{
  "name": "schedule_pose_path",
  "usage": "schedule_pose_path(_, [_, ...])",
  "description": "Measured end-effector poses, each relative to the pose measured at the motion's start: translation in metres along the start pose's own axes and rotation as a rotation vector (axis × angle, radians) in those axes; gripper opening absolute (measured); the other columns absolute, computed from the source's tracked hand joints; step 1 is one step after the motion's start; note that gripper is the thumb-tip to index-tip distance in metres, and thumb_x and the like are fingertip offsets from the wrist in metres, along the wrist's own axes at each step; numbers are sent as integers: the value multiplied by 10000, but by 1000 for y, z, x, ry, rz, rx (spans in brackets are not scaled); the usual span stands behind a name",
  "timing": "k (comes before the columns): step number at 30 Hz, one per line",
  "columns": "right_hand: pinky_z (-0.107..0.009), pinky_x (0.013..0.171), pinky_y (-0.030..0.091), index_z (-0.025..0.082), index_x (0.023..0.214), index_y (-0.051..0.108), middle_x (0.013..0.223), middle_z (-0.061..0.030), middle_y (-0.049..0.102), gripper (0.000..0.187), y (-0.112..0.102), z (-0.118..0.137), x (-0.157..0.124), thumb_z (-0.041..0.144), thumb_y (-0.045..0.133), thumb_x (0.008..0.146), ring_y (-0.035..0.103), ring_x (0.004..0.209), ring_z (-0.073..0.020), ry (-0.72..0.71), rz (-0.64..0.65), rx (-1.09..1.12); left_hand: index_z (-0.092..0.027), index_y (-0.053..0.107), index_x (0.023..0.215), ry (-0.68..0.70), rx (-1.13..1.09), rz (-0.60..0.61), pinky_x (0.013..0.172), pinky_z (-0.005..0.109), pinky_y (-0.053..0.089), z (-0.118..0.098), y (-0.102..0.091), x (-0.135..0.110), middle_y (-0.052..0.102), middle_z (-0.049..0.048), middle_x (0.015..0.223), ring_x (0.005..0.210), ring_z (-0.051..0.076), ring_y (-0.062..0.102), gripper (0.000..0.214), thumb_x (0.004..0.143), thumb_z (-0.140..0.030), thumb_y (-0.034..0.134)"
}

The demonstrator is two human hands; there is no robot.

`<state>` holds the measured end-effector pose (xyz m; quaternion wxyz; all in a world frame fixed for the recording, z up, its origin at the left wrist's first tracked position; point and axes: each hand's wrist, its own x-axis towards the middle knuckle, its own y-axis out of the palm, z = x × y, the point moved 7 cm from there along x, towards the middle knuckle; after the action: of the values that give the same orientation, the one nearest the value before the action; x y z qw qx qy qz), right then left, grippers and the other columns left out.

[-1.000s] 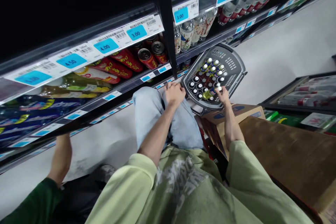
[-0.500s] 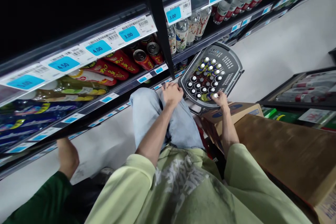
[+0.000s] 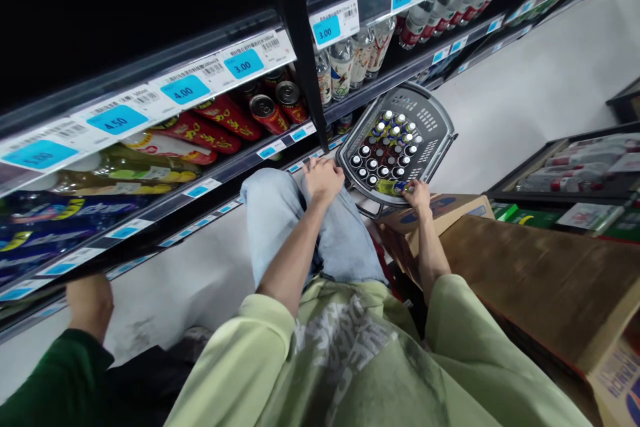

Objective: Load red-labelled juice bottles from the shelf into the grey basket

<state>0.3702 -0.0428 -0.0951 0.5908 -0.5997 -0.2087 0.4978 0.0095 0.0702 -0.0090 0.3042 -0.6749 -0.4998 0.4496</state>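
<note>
Store shelves [image 3: 150, 167] with blue price tags [image 3: 185, 89] run along the left of a pale floor [image 3: 525, 93], stocked with red cans [image 3: 267, 113] and clear water bottles [image 3: 345, 67].

The person crouches in the aisle. A grey basket [image 3: 440, 127] sits on the floor just ahead of the knee [image 3: 280, 213]. It is packed with small bottles [image 3: 383, 150] that stand upright with their caps facing up.

The right hand [image 3: 417, 195] is at the near rim of the basket. Its fingers are curled around one end of a yellow-and-blue bottle [image 3: 390, 187]. This bottle lies on its side rather than standing. Its long axis runs along the near rim, roughly left to right across the view, and it rests on or just above the caps of the nearest row. Which end carries the cap cannot be told, since the fingers cover it.

The left hand [image 3: 323, 180] rests on the knee with its fingers bent loosely over the jeans. It holds nothing.

A cardboard box [image 3: 450, 207] sits directly under the right wrist, touching the basket's near side. A larger brown carton [image 3: 540, 280] lies to its right.

At the lower left, another person's hand [image 3: 90, 303], in a dark green sleeve [image 3: 55, 380], reaches toward the bottom shelf.
</note>
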Motion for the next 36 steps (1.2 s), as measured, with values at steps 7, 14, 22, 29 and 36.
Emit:
schedule_pose_path(7, [-468,1073,490,143,1177,714,1264,-196,675,424,-8,10,-14,445,672,882,591,1160,-327,42,-74,91,-189,781,969,-8,-16,3,1177,551,387,-1,-2,0,791,158,1205,1347,363,558,275,981,-241,511])
schedule_pose_path(14, [-467,1130,483,155,1176,721,1182,-182,734,449,-22,77,-64,326,337,1019,643,1191,-308,63,-361,424,-197,793,999,-14,-40,6,1189,556,377,-1,0,1,788,157,1220,1350,371,560,293,985,-245,505])
schedule_pose_path(22, [-510,1175,491,123,1439,615,1458,-215,666,475,25,260,-133,296,387,1061,632,1317,-344,-468,87,403,-192,805,998,-18,-72,-66,1165,530,419,10,-1,-1,790,155,1249,1363,359,584,338,991,-252,473])
schedule_pose_path(29, [-654,1095,537,58,1640,418,1640,-333,485,649,29,282,-154,345,437,1059,557,1436,-468,-450,41,169,-192,804,984,-5,-129,-82,1172,474,445,24,-3,-2,783,145,1218,1312,326,624,301,993,-242,507])
schedule_pose_path(36, [-728,1035,557,28,1654,403,1688,-389,381,908,37,300,-163,518,669,936,512,1452,-538,-508,49,-104,-151,817,1080,-36,-237,14,1162,450,486,32,-9,-11,763,150,1284,1321,326,617,291,1004,-169,537])
